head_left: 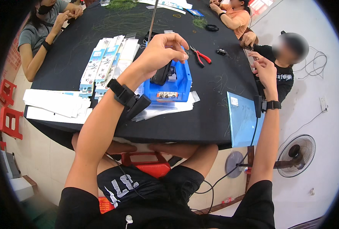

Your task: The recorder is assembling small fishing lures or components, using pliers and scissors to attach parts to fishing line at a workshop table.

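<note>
1. Head view looks down my two forearms onto a round black table (200, 122); my left hand (160, 51) hovers over the blue plastic bin (169, 86), and my right hand (266, 72) is out at the table's right edge.

2. My left fingers (177, 45) are curled into a loose pinch, thumb and fingertips drawn close together above the bin's back edge. Whether they already grip something small I cannot tell; the fingertips hide it.

3. A black oblong part (161, 74) lies directly beneath my left palm, leaning inside the bin's left half. Its long axis runs from lower left to upper right, roughly in line with my forearm.

4. That part is below and slightly toward me from my fingertips, just beside them, so my left hand is plainly the nearer one. My right hand is well apart from the bin.

5. My right hand is half closed, its fingers bent near thin greenish strands at the table rim, close to another person's hands. I cannot tell if it has hold of a strand.

6. Between the two hands lie red-handled pliers (200, 56), to the right of the bin and apart from it.

7. Left of the bin sit rows of white and blue card packets (104, 63), and clear plastic bags (165, 108) stick out from under the bin's front.

8. A light blue board (242, 120) overhangs the table edge under my right forearm.
</note>
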A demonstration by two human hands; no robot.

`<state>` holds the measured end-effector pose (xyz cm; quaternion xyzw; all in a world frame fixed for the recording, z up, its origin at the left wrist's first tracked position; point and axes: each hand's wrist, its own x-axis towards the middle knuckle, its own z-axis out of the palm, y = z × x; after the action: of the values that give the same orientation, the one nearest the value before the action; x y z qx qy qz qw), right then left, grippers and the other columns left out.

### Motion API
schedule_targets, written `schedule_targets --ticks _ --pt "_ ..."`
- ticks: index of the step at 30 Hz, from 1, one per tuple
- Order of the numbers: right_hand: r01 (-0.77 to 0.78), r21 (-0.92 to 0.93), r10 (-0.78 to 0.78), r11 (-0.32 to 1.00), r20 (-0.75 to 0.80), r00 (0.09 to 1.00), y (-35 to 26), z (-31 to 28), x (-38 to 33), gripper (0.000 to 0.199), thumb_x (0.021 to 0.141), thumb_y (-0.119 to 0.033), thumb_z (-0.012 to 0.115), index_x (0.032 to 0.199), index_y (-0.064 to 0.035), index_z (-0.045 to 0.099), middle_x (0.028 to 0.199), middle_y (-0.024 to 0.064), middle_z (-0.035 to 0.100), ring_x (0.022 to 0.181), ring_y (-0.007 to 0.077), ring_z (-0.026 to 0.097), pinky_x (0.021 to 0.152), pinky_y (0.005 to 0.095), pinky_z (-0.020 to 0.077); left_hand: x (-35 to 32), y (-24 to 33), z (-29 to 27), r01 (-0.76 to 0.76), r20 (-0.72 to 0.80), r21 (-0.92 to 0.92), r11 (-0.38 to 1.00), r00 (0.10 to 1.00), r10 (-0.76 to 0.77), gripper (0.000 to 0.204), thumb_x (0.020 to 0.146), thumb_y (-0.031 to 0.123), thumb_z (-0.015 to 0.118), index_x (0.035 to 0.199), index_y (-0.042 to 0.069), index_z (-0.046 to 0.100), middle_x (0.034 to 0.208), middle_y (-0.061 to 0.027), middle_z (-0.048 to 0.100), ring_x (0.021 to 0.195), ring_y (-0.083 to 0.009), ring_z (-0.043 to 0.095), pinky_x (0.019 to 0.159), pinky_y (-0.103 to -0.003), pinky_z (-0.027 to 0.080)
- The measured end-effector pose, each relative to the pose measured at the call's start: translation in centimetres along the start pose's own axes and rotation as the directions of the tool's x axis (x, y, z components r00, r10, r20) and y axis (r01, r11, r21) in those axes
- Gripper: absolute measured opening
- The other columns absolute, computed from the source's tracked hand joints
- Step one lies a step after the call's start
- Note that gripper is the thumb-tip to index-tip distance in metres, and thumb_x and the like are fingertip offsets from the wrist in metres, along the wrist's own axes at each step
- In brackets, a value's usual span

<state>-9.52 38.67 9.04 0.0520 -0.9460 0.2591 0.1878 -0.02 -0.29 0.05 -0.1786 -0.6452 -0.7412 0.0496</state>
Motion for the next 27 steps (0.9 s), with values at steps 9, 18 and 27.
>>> schedule_targets --ticks 9,18,27 --pt "0.172 -0.178 -0.202 0.969 -0.166 0.965 3.2 -0.4 1.0 0.014 0.089 -0.009 0.068 0.096 0.0012 0.072 0.085 0.0154 0.075 0.079 0.0227 0.074 0.076 0.0337 0.058 0.1 -0.1 0.0 -0.009 0.005 -0.017 1.0 1.0 0.009 0.016 0.084 0.0 0.076 0.097 0.007 0.069 0.083 -0.0009 0.068 0.083 -0.0122 0.068 0.079 -0.028 0.055" --pt "0.249 -0.299 -0.217 0.921 0.138 0.966 1.7 0.9 0.1 0.036 0.083 -0.011 0.074 0.113 -0.0061 0.055 0.092 0.0166 0.068 0.085 0.0317 0.069 0.079 0.0402 0.0552 0.1 -0.1 0.1 -0.004 0.007 -0.011 1.0 1.0 0.004 0.016 0.084 -0.001 0.076 0.098 0.005 0.069 0.082 -0.001 0.068 0.084 -0.0124 0.068 0.079 -0.028 0.054" --pt "0.391 -0.353 -0.413 0.85 0.014 0.911 -4.2 0.1 -2.9 0.033 0.088 -0.013 0.07 0.116 -0.01 0.053 0.088 0.0156 0.063 0.081 0.0339 0.065 0.074 0.0439 0.0524 0.0 0.1 0.0 -0.019 0.005 -0.016 1.0 1.0 0.019 0.016 0.086 0.001 0.077 0.099 0.006 0.07 0.082 -0.0019 0.067 0.083 -0.0127 0.067 0.078 -0.028 0.054"
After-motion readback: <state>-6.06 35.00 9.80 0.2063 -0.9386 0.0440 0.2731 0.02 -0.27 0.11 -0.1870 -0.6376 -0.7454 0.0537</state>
